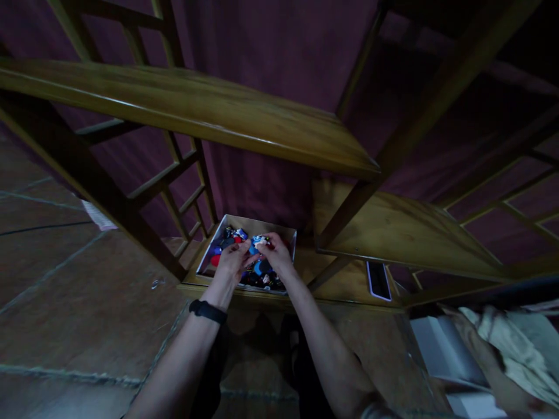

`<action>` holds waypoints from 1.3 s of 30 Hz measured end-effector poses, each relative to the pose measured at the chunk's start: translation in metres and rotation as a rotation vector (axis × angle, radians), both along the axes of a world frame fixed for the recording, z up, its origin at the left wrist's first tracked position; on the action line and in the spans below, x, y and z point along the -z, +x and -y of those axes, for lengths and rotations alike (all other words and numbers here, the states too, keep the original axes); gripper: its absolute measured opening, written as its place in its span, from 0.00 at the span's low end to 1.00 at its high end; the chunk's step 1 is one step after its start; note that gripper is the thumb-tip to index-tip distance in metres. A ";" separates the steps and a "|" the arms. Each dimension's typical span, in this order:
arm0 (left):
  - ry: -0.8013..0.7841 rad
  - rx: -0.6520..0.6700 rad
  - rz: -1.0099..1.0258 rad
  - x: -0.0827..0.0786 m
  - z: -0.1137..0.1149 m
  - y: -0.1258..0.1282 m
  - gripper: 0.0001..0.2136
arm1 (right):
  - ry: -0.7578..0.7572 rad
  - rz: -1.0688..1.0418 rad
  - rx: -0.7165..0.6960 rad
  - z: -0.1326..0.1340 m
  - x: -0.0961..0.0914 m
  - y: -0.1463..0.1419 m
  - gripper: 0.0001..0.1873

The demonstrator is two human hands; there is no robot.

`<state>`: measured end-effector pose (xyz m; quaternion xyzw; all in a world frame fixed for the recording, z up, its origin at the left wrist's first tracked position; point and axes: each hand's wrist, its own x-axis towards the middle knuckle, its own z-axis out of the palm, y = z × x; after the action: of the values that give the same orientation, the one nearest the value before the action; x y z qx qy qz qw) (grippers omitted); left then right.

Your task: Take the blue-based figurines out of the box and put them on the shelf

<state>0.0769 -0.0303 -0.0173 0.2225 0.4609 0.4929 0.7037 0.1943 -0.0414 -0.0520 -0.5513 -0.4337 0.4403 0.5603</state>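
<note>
Your right hand has a narrow grip: its fingertips close on a small blue-and-white piece, held over the far middle of the open box. Your left hand is just beside it, fingers bent towards the same piece; the light is dim there, so I cannot tell whether that grip pinches anything or only steadies.

The likeliest slip, I judge, is the piece itself. Only fingertips hold it, and if one hand lets go while the other has no firm pinch, it could drop among the loose pieces below and be hard to pick out, since they lie jumbled in blue, red and black.

The box sits at the left end of the lower shelf, its near wall close to the shelf's near edge. A forearm pressing down on that wall, or a pull towards you, could tip it and spill pieces onto the floor.

Watch overhead too: the upper shelf juts above your hands, so a quick lift could knock your knuckles and loosen the grip. To the right, the phone lies near the same edge, where a sweeping right elbow might catch it.
</note>
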 end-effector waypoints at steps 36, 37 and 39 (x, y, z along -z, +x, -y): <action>0.162 0.081 -0.127 0.001 0.006 0.003 0.10 | 0.042 0.048 -0.043 0.006 -0.011 0.018 0.14; 0.177 0.077 -0.149 0.003 0.006 0.003 0.09 | 0.038 0.025 -0.058 0.006 -0.012 0.018 0.14; 0.238 0.078 -0.239 0.006 0.006 0.005 0.07 | 0.015 -0.029 -0.065 0.008 -0.013 0.019 0.15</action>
<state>0.0818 -0.0366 -0.0234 0.3789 0.4707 0.4862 0.6313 0.2132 -0.0493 -0.0386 -0.5263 -0.4465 0.4631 0.5561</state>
